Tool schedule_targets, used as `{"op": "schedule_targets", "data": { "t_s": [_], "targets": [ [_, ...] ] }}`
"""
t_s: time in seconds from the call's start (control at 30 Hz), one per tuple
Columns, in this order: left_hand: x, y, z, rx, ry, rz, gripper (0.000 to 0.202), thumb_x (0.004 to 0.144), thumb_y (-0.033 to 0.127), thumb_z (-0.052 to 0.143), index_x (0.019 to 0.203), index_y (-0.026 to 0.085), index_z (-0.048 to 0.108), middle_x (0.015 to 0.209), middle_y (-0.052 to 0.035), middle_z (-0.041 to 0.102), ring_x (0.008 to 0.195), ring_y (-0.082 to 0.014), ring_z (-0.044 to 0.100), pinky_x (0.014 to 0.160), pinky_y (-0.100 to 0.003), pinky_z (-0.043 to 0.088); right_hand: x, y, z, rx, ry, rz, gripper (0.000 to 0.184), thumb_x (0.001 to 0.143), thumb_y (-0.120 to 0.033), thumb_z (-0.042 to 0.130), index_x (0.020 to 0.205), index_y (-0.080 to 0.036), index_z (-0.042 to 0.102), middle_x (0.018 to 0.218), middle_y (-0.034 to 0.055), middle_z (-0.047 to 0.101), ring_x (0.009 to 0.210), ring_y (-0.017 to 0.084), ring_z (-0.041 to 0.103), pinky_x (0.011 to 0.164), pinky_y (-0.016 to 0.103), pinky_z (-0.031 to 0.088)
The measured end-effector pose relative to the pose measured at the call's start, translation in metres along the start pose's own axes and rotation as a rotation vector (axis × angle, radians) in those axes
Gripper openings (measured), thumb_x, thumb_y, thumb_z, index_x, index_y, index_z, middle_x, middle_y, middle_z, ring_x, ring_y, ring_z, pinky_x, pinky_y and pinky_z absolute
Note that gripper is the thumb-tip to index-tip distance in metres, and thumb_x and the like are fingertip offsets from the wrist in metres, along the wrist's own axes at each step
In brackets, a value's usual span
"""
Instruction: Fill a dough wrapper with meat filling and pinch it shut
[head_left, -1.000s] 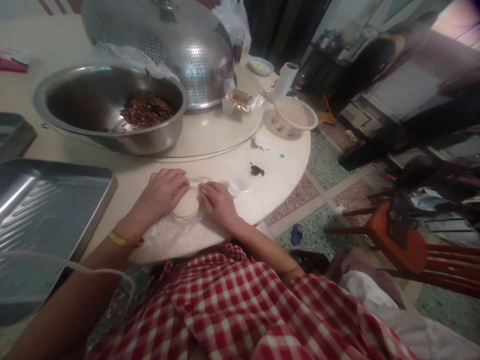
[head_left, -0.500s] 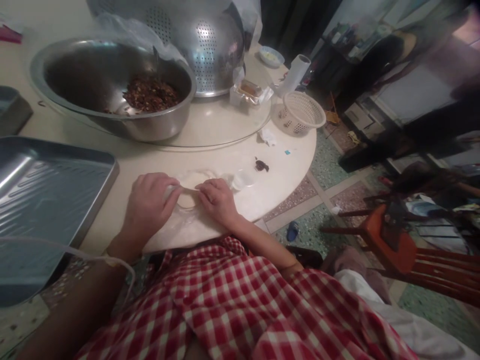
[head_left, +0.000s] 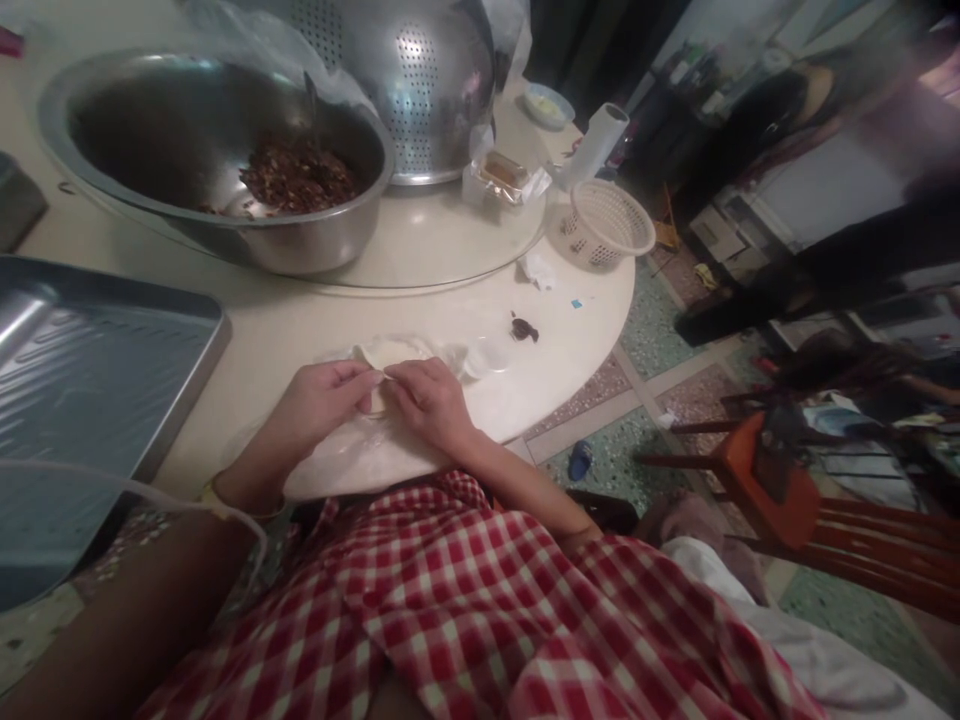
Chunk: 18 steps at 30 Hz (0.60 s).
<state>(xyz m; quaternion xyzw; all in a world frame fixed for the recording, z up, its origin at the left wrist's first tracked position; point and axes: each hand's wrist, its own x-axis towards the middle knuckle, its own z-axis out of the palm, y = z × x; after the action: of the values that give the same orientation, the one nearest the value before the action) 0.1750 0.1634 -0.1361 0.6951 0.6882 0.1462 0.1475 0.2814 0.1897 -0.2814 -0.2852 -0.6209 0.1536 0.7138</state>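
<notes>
My left hand [head_left: 319, 402] and my right hand [head_left: 427, 400] meet at the near edge of the round table [head_left: 315, 325]. Both pinch the edge of a thin round dough wrapper [head_left: 390, 355] that lies on a clear plastic sheet [head_left: 352, 455]. The fingertips of the two hands touch over the wrapper's near rim. A yellow band sits on my left wrist. Behind stands a large steel bowl [head_left: 225, 225] holding dark minced filling [head_left: 296, 178] and a spoon.
A steel tray [head_left: 90, 370] lies at the left. A perforated steel colander [head_left: 420, 90], a small white basket [head_left: 609, 225], a paper roll [head_left: 600, 140] and a wrapped packet [head_left: 504, 175] stand at the back. A dark crumb [head_left: 523, 328] lies on the table. An orange chair [head_left: 795, 480] is on the right.
My hands went from pressing flat on the dough to pinching its near edge with fingertips together. The camera tipped slightly, shifting the bowl up in view.
</notes>
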Motion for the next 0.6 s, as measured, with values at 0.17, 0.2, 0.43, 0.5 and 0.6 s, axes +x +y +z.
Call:
{"op": "schedule_targets", "data": {
  "t_s": [0.17, 0.2, 0.43, 0.5, 0.6],
  "targets": [
    [0.000, -0.003, 0.000, -0.057, -0.010, 0.002, 0.041, 0.076, 0.056, 0.063, 0.067, 0.017, 0.061, 0.058, 0.0007, 0.051, 0.047, -0.0080, 0.035, 0.043, -0.020, 0.024, 0.002, -0.005, -0.006, 0.132, -0.026, 0.145, 0.019, 0.096, -0.026, 0.061, 0.105, -0.017, 0.075, 0.107, 0.0072, 0.079, 0.100, 0.017, 0.071, 0.095, 0.035, 0.053],
    [0.000, -0.003, 0.001, -0.064, -0.010, 0.001, 0.040, 0.076, 0.056, 0.063, 0.068, 0.017, 0.061, 0.059, 0.0007, 0.052, 0.048, -0.0079, 0.035, 0.043, -0.020, 0.025, 0.002, -0.006, -0.008, 0.161, -0.023, 0.169, 0.019, 0.095, -0.026, 0.062, 0.105, -0.016, 0.075, 0.107, 0.0072, 0.080, 0.099, 0.017, 0.071, 0.095, 0.035, 0.054],
    [0.000, -0.002, 0.003, -0.113, -0.032, -0.010, 0.041, 0.077, 0.057, 0.064, 0.071, 0.016, 0.061, 0.059, 0.0010, 0.052, 0.047, -0.0071, 0.033, 0.043, -0.019, 0.023, 0.007, -0.010, -0.015, 0.321, -0.026, 0.322, 0.015, 0.093, -0.020, 0.066, 0.099, -0.017, 0.079, 0.101, 0.0053, 0.081, 0.093, 0.017, 0.071, 0.093, 0.033, 0.055],
    [0.000, -0.003, 0.002, -0.105, -0.024, 0.001, 0.040, 0.077, 0.056, 0.064, 0.071, 0.016, 0.061, 0.059, 0.0009, 0.051, 0.047, -0.0072, 0.034, 0.043, -0.019, 0.023, 0.008, -0.011, -0.016, 0.364, -0.027, 0.369, 0.014, 0.092, -0.019, 0.067, 0.098, -0.018, 0.079, 0.100, 0.0047, 0.081, 0.093, 0.016, 0.071, 0.093, 0.033, 0.055],
    [0.000, -0.004, 0.001, -0.103, -0.023, -0.001, 0.041, 0.077, 0.056, 0.064, 0.070, 0.016, 0.060, 0.058, 0.0012, 0.050, 0.047, -0.0073, 0.034, 0.042, -0.019, 0.023, 0.009, -0.011, -0.016, 0.434, -0.032, 0.437, 0.013, 0.092, -0.021, 0.067, 0.096, -0.020, 0.080, 0.099, 0.0037, 0.080, 0.093, 0.016, 0.071, 0.091, 0.031, 0.055]
  ]
}}
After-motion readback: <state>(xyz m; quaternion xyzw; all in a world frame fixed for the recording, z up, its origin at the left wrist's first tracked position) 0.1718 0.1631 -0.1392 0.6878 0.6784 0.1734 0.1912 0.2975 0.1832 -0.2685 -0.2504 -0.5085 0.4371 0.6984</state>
